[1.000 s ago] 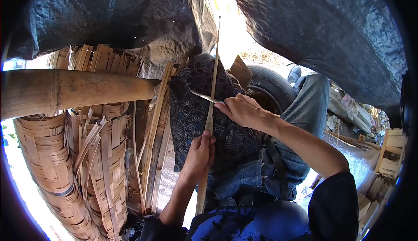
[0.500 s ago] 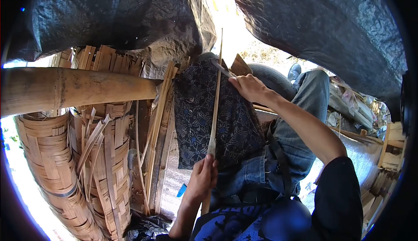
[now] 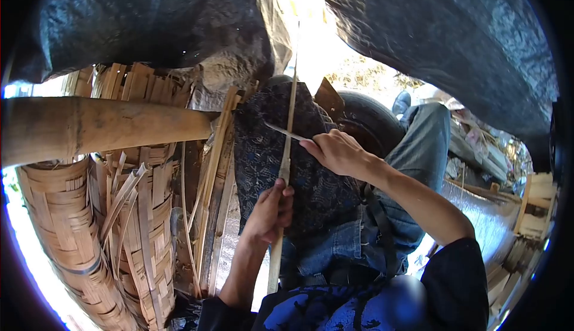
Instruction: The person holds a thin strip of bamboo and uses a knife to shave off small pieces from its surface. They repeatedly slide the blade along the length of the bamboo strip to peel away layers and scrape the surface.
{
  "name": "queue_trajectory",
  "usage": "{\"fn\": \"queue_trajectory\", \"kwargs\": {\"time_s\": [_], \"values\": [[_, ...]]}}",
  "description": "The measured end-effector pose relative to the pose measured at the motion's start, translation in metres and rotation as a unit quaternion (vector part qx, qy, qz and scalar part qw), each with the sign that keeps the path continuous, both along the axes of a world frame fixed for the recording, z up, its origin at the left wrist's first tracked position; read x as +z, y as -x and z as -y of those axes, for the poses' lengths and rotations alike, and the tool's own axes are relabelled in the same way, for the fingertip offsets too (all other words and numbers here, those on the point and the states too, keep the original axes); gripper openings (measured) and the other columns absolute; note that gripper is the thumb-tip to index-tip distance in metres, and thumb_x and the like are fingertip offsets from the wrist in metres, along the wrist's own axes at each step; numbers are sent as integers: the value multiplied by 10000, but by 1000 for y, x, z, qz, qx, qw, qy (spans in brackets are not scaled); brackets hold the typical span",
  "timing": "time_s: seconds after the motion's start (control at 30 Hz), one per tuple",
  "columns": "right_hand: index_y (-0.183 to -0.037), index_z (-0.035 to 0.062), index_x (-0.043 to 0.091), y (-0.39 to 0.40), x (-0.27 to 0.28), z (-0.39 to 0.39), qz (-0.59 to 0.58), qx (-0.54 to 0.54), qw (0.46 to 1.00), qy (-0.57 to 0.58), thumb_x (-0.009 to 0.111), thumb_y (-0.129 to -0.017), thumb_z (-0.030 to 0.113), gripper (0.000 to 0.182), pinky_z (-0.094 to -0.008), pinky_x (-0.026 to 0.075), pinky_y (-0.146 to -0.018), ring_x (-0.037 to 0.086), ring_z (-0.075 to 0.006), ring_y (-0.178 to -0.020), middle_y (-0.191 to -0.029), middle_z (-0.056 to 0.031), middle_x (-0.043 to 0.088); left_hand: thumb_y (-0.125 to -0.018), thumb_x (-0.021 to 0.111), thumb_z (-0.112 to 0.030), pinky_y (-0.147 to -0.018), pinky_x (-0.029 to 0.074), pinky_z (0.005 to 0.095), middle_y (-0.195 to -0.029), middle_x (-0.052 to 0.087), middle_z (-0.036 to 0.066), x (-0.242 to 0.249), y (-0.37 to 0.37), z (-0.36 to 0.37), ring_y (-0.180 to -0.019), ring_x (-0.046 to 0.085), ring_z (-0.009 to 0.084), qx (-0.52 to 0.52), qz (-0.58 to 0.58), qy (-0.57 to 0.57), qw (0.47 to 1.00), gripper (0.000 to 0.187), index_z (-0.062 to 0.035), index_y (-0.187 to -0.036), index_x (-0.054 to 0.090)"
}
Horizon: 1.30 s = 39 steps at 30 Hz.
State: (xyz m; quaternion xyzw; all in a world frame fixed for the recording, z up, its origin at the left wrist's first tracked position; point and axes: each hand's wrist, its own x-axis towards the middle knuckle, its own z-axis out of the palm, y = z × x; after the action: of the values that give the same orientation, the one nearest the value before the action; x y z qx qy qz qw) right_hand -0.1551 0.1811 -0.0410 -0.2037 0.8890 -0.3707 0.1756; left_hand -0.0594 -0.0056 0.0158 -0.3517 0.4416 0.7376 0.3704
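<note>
A long, thin bamboo strip (image 3: 291, 113) runs lengthwise over the patterned dark cloth (image 3: 254, 151) on my lap. My left hand (image 3: 272, 211) is closed round its lower part, with the thumb on top; the strip's tail shows below the fist. In my right hand (image 3: 341, 153) is a knife (image 3: 286, 131), gripped by its handle, which the fingers mostly hide. Its narrow blade points left and crosses the strip a little above my left thumb.
Woven bamboo baskets (image 3: 57, 205) stand at the left beside upright bamboo slats (image 3: 215, 169). A thick bamboo pole (image 3: 113, 124) juts in from the left. Ahead are a black tyre (image 3: 365, 119) and a hanging dark tarp (image 3: 430, 38). More bamboo pieces (image 3: 535, 202) lie at the right.
My right hand has drawn the knife down the strip toward me, its blade turning more to the left. My left hand has shifted forward with the strip.
</note>
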Motion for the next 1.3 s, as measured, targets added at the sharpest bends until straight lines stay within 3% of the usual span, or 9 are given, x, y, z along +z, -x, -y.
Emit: {"fn": "queue_trajectory", "kwargs": {"time_s": [0.33,0.47,0.53,0.6,0.67,0.73,0.87,1.03,1.3], "values": [[-520,0,490,34,-18,9,34,3,999,-20,394,-962,365,581,-433,411,-439,536,-338,-412,-451,-204,484,-972,343,-402,-375,166,217,-540,232,-78,18,-34,4,-386,170,44,75,51,-77,993,320,-168,-756,380],[-545,23,507,53,-27,13,61,17,997,-53,367,-973,362,564,-393,365,-367,477,-233,-321,-386,-131,444,-963,366,-413,-362,193,209,-550,279,-64,29,-52,5,-374,200,48,93,63,-64,992,330,-161,-751,379],[-596,28,523,71,-41,13,74,33,993,-85,280,-991,358,569,-280,361,-319,336,-119,-310,-412,-14,387,-961,367,-422,-358,207,208,-551,297,-55,35,-65,7,-370,221,52,89,90,-52,991,343,-157,-744,380],[-627,31,498,93,-57,10,-35,34,992,-116,257,-990,382,559,-273,341,-311,294,-107,-316,-437,7,361,-959,364,-430,-353,215,215,-551,307,-48,36,-78,11,-363,234,60,97,95,-87,987,349,-157,-744,387],[-651,51,458,107,-51,11,115,-96,988,-25,222,-987,415,549,-261,307,-303,311,-87,-337,-440,24,338,-961,359,-421,-337,208,208,-533,311,-66,32,-78,12,-350,245,59,101,98,-114,984,352,-169,-720,404],[-650,59,465,95,-30,6,74,-151,985,40,234,-984,425,546,-259,278,-284,294,-71,-326,-431,33,331,-966,350,-409,-340,202,204,-533,294,-68,26,-64,11,-352,236,56,118,88,-126,981,340,-169,-732,406],[-667,54,465,34,23,-2,119,-31,992,33,326,-980,365,462,-328,304,-373,373,-85,-400,-482,-8,388,-982,321,-371,-346,187,189,-532,254,-70,6,-29,11,-358,211,43,155,76,-235,956,305,-170,-770,408],[-615,19,519,-9,8,5,-10,13,998,53,479,-928,314,432,-450,387,-422,534,-382,-463,-510,-197,516,-989,309,-352,-333,179,179,-515,235,-76,-15,-23,16,-345,179,28,170,93,-354,915,293,-174,-775,403],[-540,20,503,14,-11,10,-28,25,999,17,417,-947,387,555,-407,426,-401,523,-314,-390,-457,-168,510,-996,293,-303,-312,208,184,-496,264,-53,-14,-36,13,-324,217,42,287,108,-428,850,295,-146,-773,404]]}}
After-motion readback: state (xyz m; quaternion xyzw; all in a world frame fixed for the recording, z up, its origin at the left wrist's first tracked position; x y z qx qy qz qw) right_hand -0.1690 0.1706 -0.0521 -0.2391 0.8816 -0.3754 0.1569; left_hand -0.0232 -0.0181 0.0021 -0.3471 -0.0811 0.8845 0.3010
